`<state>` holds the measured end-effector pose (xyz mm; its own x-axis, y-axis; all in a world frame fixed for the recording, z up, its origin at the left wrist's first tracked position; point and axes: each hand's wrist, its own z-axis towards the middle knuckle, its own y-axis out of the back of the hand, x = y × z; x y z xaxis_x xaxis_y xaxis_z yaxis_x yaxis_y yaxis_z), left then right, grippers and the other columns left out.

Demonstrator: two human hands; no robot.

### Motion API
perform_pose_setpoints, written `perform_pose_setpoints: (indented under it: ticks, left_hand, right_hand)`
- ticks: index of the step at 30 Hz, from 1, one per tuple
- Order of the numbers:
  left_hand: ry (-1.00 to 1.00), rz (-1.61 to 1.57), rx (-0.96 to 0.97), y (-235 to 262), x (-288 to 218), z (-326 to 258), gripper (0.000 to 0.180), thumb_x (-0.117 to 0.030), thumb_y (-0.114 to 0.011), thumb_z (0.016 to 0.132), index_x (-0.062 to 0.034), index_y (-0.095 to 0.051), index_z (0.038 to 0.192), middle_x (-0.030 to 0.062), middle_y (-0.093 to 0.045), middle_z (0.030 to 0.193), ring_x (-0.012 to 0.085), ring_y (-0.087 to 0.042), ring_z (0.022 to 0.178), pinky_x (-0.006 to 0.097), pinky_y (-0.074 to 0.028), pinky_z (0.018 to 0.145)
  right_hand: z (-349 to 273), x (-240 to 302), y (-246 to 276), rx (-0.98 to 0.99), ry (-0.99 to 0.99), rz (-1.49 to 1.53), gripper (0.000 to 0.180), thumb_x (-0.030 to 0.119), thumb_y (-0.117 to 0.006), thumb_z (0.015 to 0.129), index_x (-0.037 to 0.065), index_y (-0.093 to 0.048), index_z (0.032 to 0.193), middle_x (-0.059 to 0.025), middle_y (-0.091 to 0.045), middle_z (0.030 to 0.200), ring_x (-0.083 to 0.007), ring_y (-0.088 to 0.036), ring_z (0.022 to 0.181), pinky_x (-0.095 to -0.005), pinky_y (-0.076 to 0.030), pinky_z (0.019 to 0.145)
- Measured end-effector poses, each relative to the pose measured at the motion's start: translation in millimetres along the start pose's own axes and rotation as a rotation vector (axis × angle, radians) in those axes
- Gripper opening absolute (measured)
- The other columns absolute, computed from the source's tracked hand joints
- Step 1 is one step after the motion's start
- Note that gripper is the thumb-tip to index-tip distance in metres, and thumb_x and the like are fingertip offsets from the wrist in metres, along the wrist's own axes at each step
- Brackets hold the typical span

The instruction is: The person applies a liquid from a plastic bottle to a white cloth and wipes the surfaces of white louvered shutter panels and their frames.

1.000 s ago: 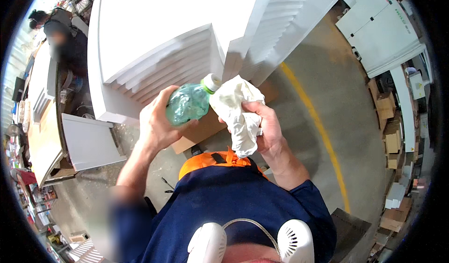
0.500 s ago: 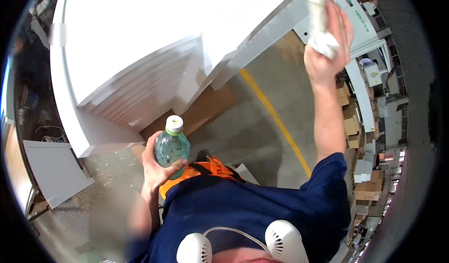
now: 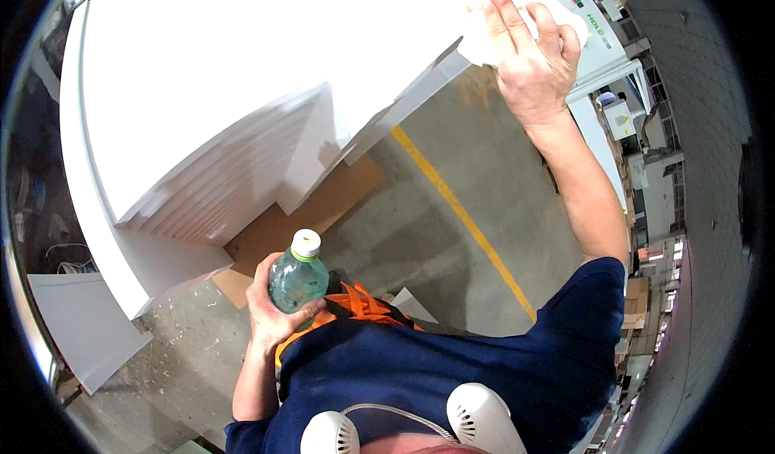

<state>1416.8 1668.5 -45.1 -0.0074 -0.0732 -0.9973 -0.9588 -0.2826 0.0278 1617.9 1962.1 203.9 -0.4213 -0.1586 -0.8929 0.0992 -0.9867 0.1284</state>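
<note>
My left hand (image 3: pixel 270 313) is wrapped round a see-through greenish plastic bottle (image 3: pixel 298 279) with a white cap, upright in front of my body. What looks like a little clear liquid is inside. At the upper right, my right hand (image 3: pixel 537 73) has a crumpled white cloth (image 3: pixel 570 23) under its fingers. The cloth lies at the far right end of a large white furniture piece (image 3: pixel 218 58), its edge draping over the side. Glare washes out much of this white surface, so the line between cloth and panel is partly lost.
Ribbed inner sides of the white piece face me, above brown cardboard (image 3: pixel 355 188) on the floor. A yellow line (image 3: pixel 464 212) crosses the grey floor. One loose white panel (image 3: pixel 81 321) lies at left. A white machine (image 3: pixel 593 42) and stacked cardboard (image 3: pixel 636 302) stand at right.
My right hand has come left and down onto the end of the white piece, and the cloth is now spread under its fingers. The bottle stays in my left hand, slightly lower in view.
</note>
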Motion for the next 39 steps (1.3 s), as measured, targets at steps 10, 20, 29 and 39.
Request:
perform_pose_setpoints:
  ticks: [10,20,29,39]
  left_hand:
    - [0.007,-0.012,-0.019,-2.5,5.2,-0.8,0.079,-0.02,-0.088,0.051,-0.0023,-0.05,0.119,0.0122,-0.066,0.1,0.0221,-0.064,0.094,0.036,-0.05,0.087]
    - [-0.003,0.003,-0.049,2.1,-0.2,1.1,0.077,-0.019,-0.088,0.052,-0.0023,-0.051,0.117,0.0118,-0.066,0.1,0.0221,-0.064,0.093,0.036,-0.05,0.087]
    - [-0.026,-0.05,-0.033,3.7,-0.6,3.9,0.077,-0.018,-0.087,0.052,-0.0009,-0.051,0.117,0.0116,-0.066,0.099,0.0213,-0.064,0.092,0.034,-0.05,0.087]
    - [-0.038,-0.053,0.007,4.7,-0.7,6.0,0.078,-0.02,-0.087,0.051,-0.0005,-0.051,0.117,0.0126,-0.066,0.099,0.0221,-0.065,0.092,0.034,-0.05,0.086]
  right_hand:
    - [-7.4,32.4,-5.1,0.165,0.064,-0.047,0.038,0.019,-0.064,0.079,0.01,-0.065,0.115,0.0027,-0.065,0.114,-0.0161,-0.05,0.102,-0.0351,-0.03,0.088]
    - [-17.9,40.9,-6.0,0.256,0.016,0.066,0.046,0.015,-0.061,0.079,0.008,-0.059,0.125,0.003,-0.064,0.116,-0.0154,-0.051,0.103,-0.0336,-0.029,0.088]
    - [-13.1,23.9,1.8,0.162,-0.016,-0.042,0.037,0.016,-0.058,0.081,0.016,-0.066,0.117,0.0087,-0.063,0.121,-0.0143,-0.05,0.107,-0.0334,-0.029,0.091]
    - [-8.9,22.7,-1.1,0.178,0.051,-0.135,0.029,0.028,-0.059,0.085,0.019,-0.069,0.111,0.0095,-0.062,0.124,-0.0141,-0.048,0.112,-0.0335,-0.027,0.091]
